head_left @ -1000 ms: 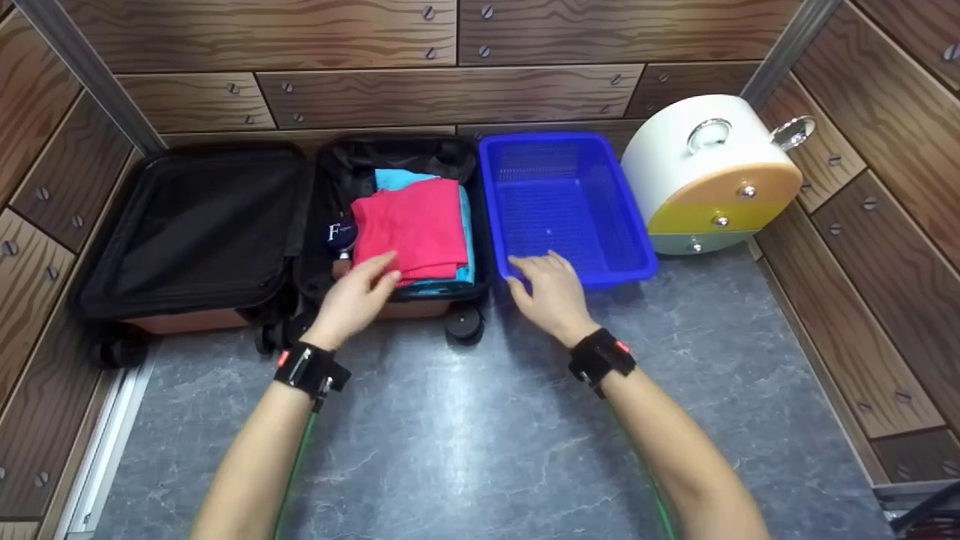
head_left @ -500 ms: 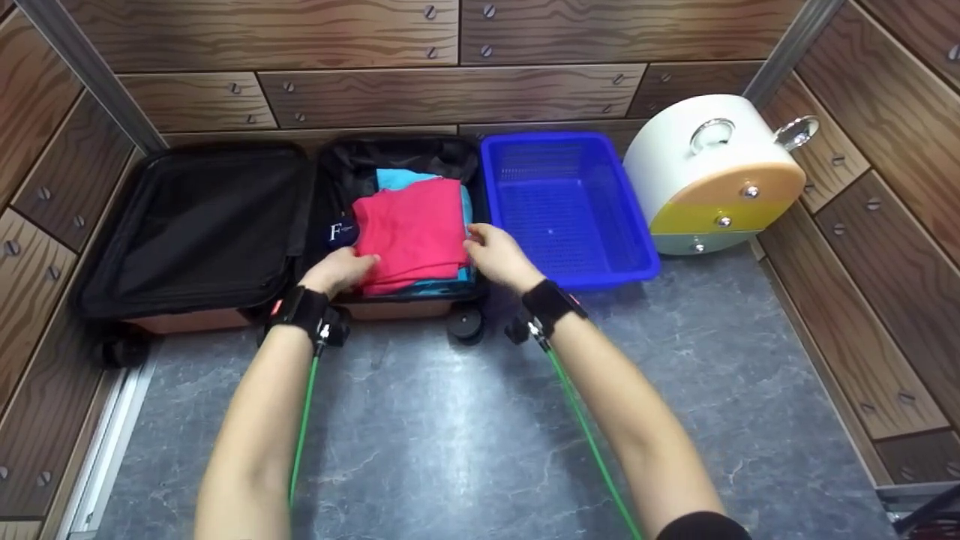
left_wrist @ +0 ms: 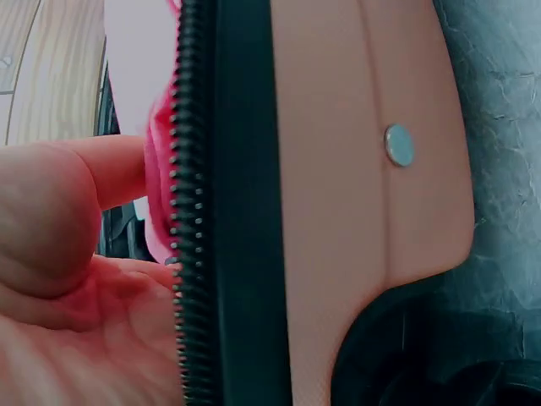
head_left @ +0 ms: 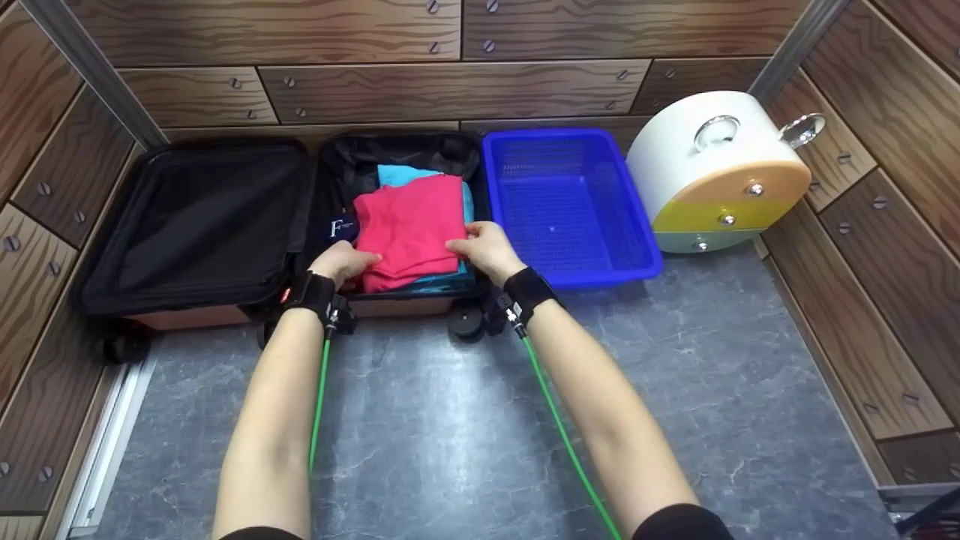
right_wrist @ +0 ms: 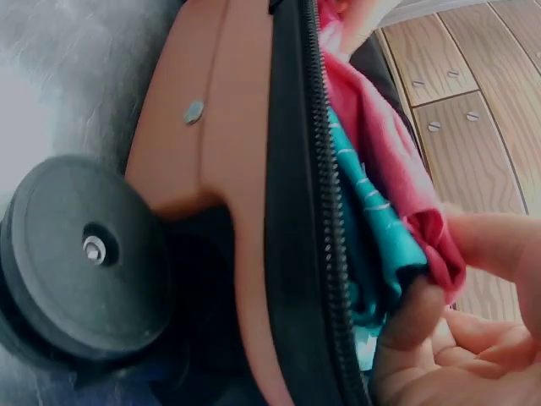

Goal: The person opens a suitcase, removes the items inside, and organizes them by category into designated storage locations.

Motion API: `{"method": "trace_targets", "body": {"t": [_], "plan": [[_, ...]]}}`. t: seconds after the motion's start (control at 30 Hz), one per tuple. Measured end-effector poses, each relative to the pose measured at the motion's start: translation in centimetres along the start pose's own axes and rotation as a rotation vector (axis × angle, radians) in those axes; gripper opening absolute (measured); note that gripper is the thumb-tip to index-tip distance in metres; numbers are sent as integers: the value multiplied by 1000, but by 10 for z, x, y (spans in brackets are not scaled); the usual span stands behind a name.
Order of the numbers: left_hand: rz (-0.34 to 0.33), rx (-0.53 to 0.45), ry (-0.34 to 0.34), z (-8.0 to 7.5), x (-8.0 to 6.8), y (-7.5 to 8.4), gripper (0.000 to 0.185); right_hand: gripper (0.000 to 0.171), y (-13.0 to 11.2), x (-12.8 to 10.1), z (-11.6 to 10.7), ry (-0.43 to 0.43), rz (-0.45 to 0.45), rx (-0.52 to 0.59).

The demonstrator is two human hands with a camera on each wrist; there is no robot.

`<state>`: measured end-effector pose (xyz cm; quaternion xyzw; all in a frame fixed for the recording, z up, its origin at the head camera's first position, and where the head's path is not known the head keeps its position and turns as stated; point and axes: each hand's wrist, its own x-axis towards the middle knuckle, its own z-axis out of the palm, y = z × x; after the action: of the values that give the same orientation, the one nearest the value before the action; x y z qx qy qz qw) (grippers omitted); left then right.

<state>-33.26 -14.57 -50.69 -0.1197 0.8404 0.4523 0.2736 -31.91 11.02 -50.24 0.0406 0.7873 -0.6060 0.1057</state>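
While the open suitcase point(head_left: 225, 225) lies flat, both hands grip the folded pink garment point(head_left: 409, 225) in its right half: left hand point(head_left: 343, 262) at 9 o'clock, right hand point(head_left: 486, 251) pinching its 3 o'clock edge above teal cloth point(right_wrist: 372, 228).

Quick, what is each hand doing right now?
Left hand: grip on the near left edge of the pink folded cloth, thumb on top.
Right hand: pinches the cloth's near right corner.

"F", prob. on dark round item point(head_left: 341, 228)
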Motion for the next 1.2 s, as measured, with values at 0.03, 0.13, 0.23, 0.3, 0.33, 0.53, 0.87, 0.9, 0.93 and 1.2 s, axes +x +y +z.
{"method": "trace_targets", "body": {"t": [0.03, 0.13, 0.23, 0.3, 0.33, 0.53, 0.87, 0.9, 0.93, 1.2], "plan": [[1, -1, 9, 0, 0, 0, 67, 53, 0, 1, 1, 12, -1, -5], [10, -16, 14, 1, -2, 3, 47, 52, 0, 2, 2, 54, -7, -13], [35, -37, 20, 2, -5, 7, 19, 50, 0, 2, 3, 80, -28, -4], [51, -50, 19, 2, -7, 9, 12, 50, 0, 2, 3, 88, -45, 11], [55, -62, 15, 3, -8, 10, 11, 49, 1, 2, 3, 91, -56, 9], [-4, -245, -25, 4, -8, 10, 10, 38, 0, 1, 4, 133, -120, -61], [20, -399, -19, 3, -4, 7, 43, 41, -1, 0, 9, 81, -82, 104], [25, -432, -36, 2, -3, 8, 50, 46, -1, 0, 9, 68, -65, 127], [32, -455, -50, 1, -4, 8, 56, 52, 0, -1, 9, 54, -49, 150], [29, -471, -101, -4, -7, 8, 9, 77, 1, 1, 4, -26, -5, 138]]}}
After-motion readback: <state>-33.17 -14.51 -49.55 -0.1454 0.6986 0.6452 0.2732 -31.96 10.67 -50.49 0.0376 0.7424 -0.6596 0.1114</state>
